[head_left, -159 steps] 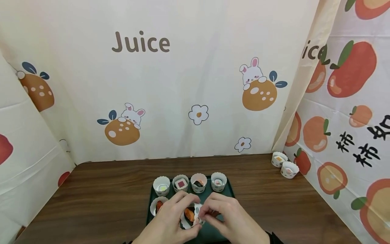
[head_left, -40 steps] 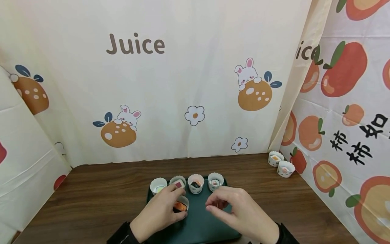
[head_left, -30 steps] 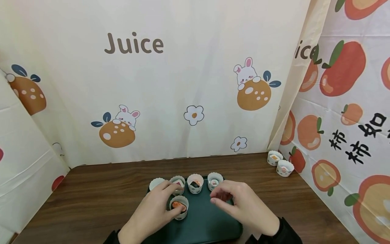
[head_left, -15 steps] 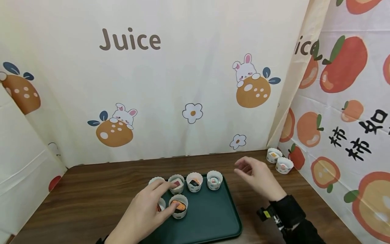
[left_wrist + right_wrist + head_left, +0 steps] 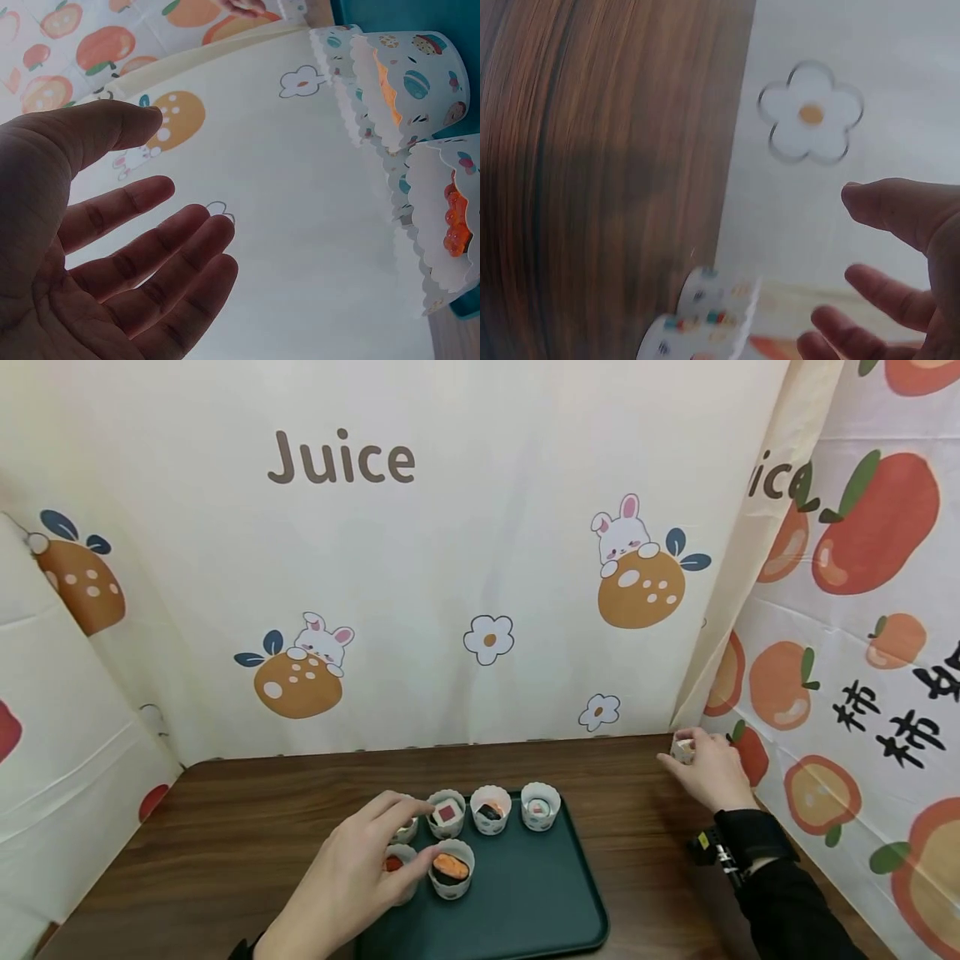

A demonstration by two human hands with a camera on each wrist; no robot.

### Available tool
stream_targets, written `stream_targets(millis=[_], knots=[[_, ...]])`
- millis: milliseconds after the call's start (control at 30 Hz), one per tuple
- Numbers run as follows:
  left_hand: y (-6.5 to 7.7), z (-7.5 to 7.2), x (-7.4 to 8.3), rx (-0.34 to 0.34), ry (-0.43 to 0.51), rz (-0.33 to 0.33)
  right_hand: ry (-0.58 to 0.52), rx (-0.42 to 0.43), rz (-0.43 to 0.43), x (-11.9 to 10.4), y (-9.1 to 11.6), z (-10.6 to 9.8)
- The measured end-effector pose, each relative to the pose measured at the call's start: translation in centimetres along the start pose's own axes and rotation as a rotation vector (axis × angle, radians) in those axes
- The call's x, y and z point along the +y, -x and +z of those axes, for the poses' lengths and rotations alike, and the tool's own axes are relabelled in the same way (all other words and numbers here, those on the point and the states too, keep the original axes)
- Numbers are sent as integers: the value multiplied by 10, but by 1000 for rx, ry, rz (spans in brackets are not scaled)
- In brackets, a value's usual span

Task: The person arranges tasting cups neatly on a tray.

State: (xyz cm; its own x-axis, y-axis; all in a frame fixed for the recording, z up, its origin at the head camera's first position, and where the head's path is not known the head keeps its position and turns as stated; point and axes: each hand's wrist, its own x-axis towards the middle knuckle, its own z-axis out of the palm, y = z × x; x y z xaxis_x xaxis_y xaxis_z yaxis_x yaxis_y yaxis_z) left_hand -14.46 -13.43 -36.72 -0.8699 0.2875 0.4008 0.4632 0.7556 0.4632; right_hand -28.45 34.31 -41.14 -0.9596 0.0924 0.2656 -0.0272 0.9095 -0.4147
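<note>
My left hand [image 5: 348, 864] hovers over the tray's left side, fingers relaxed and apart, holding nothing. Right below its fingertips are a paper cup with an orange-topped sushi piece [image 5: 450, 865] and a cup with red-orange roe [image 5: 456, 217]. At the back right corner, my right hand [image 5: 712, 770] reaches over two small patterned paper cups; one cup [image 5: 682, 750] shows between thumb and fingers. In the right wrist view the thumb and fingers [image 5: 889, 206] are spread, with the cups [image 5: 716, 300] just beyond them. The second cup is hidden by the hand in the head view.
A dark green tray [image 5: 525, 893] lies on the wooden table [image 5: 262, 827]. Along its back edge stand several cups, among them one with a white square piece [image 5: 446, 814], one with a dark-and-pink piece [image 5: 491, 810] and one with a round roll [image 5: 540, 807]. Printed cloth [image 5: 420, 552] encloses the table.
My right hand has moved from above the tray to the far-right cups. My left hand has let go of the orange-topped sushi's cup, now standing in the front row, and drawn slightly left.
</note>
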Motion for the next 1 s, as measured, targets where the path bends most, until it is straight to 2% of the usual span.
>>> stream_targets(millis=[167,433,633,900,1000], knots=[[0,-1,1,2,8,-8,3,-9,134,20,-1,1],[0,-2,0,23,11,25,39,-39,231,45,-4,2],[0,-3,-1,32,11,41,41,-31,267,60,-7,-1],[-1,-5,-2,36,5,46,78,-84,296,72,-8,-3],[-1,-5,-2,39,4,52,50,-94,306,73,-9,-1]])
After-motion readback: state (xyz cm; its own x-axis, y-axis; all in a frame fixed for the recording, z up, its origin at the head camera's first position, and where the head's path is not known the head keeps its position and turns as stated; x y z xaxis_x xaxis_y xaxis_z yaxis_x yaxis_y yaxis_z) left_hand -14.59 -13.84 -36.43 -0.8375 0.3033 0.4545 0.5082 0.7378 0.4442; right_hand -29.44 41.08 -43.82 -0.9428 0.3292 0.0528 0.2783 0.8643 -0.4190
